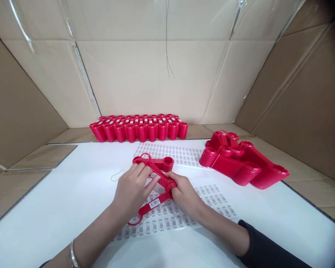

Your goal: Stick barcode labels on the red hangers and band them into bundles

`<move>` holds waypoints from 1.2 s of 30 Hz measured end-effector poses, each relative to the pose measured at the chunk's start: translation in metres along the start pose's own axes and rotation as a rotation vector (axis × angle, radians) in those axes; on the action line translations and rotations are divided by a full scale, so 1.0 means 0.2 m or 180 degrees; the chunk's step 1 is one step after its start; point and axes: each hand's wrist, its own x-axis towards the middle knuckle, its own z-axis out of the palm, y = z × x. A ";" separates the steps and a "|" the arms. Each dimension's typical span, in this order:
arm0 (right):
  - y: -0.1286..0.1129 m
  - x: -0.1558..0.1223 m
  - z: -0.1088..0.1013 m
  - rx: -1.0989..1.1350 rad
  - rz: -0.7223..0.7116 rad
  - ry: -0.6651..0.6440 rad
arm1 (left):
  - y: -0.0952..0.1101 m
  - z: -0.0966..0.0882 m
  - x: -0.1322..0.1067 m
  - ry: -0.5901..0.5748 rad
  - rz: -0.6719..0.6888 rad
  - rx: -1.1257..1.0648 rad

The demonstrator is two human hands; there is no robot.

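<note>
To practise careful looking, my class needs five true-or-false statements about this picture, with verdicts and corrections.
1. The left hand and right hand both hold red plastic pieces. True.
2. The left wrist is bare. False: it wears a silvery bangle.
3. A row of red stacks stands near the cardboard back wall. True.
4. Nothing printed lies below the hands. False: a label sheet does.
5. A thin loop lies right of the right hand. False: it lies left of the left hand.

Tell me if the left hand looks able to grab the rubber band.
Likely yes: the rubber band lies uncovered on the white tabletop beside the left hand, though that hand holds a red plastic strip.
</note>
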 end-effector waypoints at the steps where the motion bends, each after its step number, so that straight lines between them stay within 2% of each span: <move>1: 0.00 0.00 0.00 0.0031 -0.0001 -0.0013 | -0.01 0.00 0.00 0.0135 0.0147 0.0228; 4: -0.01 -0.01 0.00 0.0121 -0.0003 -0.0054 | -0.04 0.00 0.01 0.0296 0.0095 0.0533; 8: -0.02 -0.01 0.01 0.0095 0.0010 -0.0075 | -0.08 -0.02 0.04 0.0340 -0.0515 0.0512; 11: -0.02 -0.01 0.01 0.0138 0.0030 -0.0091 | -0.10 -0.04 0.05 -0.0044 -0.0940 0.0363; 13: -0.01 0.00 0.00 0.0204 0.0046 -0.0098 | -0.11 -0.05 0.06 -0.0315 -0.1116 0.0013; 18: 0.01 0.01 -0.02 0.0153 0.0008 0.0018 | -0.11 -0.06 0.05 -0.0344 -0.1268 -0.0766; 22: 0.03 0.03 -0.03 0.0260 0.0026 0.0141 | -0.10 -0.06 0.05 -0.0370 -0.1143 -0.0893; 24: 0.03 0.03 -0.04 0.0312 0.0045 0.0197 | -0.08 -0.07 0.05 -0.0658 -0.1040 -0.0676; 29: 0.02 0.01 -0.02 0.0321 0.0029 -0.0052 | -0.06 -0.07 0.04 -0.1948 -0.1017 -0.0002; 32: 0.03 0.01 -0.01 0.0215 0.0094 -0.0186 | -0.07 -0.05 0.02 -0.2254 -0.0814 0.0160; 36: 0.04 0.02 0.00 0.0169 0.0099 -0.0189 | -0.08 -0.04 0.01 -0.2372 -0.0722 -0.0004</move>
